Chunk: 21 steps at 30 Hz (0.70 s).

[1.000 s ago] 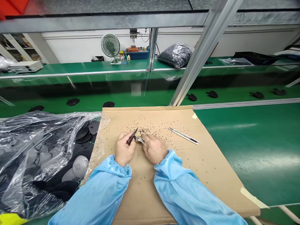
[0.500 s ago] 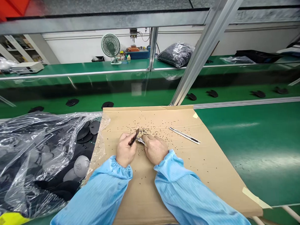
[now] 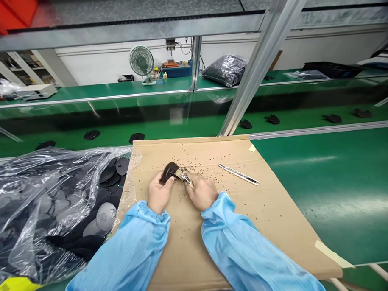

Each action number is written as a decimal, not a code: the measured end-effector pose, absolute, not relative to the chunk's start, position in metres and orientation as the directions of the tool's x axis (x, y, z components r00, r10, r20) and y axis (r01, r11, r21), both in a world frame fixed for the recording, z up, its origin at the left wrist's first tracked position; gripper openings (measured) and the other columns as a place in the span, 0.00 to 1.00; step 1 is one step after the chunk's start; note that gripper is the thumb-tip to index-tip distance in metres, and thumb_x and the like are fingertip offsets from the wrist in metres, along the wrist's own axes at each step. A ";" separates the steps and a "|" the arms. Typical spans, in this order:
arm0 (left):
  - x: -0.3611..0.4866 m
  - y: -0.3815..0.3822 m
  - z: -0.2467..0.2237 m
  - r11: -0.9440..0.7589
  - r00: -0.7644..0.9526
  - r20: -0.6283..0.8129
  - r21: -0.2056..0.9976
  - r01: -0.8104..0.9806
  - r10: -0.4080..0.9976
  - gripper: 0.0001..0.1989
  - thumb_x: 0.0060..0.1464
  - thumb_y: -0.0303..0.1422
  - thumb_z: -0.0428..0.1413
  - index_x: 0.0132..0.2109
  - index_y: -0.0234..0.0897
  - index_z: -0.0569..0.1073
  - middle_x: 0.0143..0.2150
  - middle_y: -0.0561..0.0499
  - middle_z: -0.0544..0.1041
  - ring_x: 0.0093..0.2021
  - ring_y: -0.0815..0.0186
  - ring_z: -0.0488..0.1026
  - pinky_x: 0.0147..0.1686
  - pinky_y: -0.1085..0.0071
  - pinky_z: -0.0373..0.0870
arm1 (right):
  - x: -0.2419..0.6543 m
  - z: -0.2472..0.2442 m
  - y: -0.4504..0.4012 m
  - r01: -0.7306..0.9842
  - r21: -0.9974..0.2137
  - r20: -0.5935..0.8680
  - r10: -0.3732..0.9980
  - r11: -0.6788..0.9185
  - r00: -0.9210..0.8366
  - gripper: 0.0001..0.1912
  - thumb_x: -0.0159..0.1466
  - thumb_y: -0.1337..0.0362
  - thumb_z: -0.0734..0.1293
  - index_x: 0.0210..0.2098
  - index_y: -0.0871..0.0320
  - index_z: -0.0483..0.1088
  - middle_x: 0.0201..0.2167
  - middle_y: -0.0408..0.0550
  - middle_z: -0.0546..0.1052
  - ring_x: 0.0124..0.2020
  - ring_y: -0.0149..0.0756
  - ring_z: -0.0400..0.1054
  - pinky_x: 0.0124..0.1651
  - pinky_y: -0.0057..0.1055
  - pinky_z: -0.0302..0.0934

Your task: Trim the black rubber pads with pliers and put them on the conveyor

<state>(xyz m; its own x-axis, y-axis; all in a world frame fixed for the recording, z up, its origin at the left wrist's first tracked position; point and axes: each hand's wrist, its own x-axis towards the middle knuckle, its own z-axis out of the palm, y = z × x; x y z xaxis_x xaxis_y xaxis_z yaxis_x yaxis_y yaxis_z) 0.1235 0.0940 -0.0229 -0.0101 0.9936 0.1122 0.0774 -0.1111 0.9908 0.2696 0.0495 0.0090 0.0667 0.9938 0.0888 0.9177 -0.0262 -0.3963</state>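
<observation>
My left hand [image 3: 158, 192] is closed on a black curved plastic part [image 3: 170, 171], pinching its lower edge and holding it tilted up above the cardboard. A thin dark piece sticks out from this part to the right. In my right hand [image 3: 202, 191] is a pair of nippers [image 3: 186, 179]; its metal jaws point left, close to that thin piece. Whether jaws and part touch I cannot tell. Small dark bits [image 3: 194, 167] lie scattered over the cardboard sheet [image 3: 201, 255] under and beyond both hands.
A slim utility knife [image 3: 238, 174] lies right of my hands. On the left, a clear plastic bag [image 3: 52, 188] holds many black rounded parts [image 3: 109, 174]. Behind the cardboard runs a green conveyor belt [image 3: 180, 130] carrying spaced black parts [image 3: 137, 138]. A slanted metal post [image 3: 261, 71] rises behind.
My left hand has turned the black part, so its broad curved face now shows instead of its edge. The nippers have swung round and more of them shows. The view has shifted slightly.
</observation>
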 end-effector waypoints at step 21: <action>0.130 0.100 -0.018 0.165 0.098 -0.134 0.851 -0.499 0.986 0.22 0.40 0.31 0.65 0.45 0.34 0.74 0.41 0.47 0.76 0.31 0.70 0.71 0.32 0.72 0.70 | 0.285 -0.003 0.058 0.724 -0.687 0.460 0.811 0.067 0.361 0.17 0.61 0.55 0.61 0.40 0.60 0.72 0.33 0.51 0.76 0.36 0.42 0.71 0.42 0.37 0.64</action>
<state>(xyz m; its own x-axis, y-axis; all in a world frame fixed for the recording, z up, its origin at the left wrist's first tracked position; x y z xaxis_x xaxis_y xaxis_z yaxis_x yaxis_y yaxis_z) 0.1296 0.1000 -0.0182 0.0978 0.9862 -0.1338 -0.4994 0.1649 0.8505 0.2853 0.0579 -0.0027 0.3609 0.8114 0.4598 0.7237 0.0673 -0.6868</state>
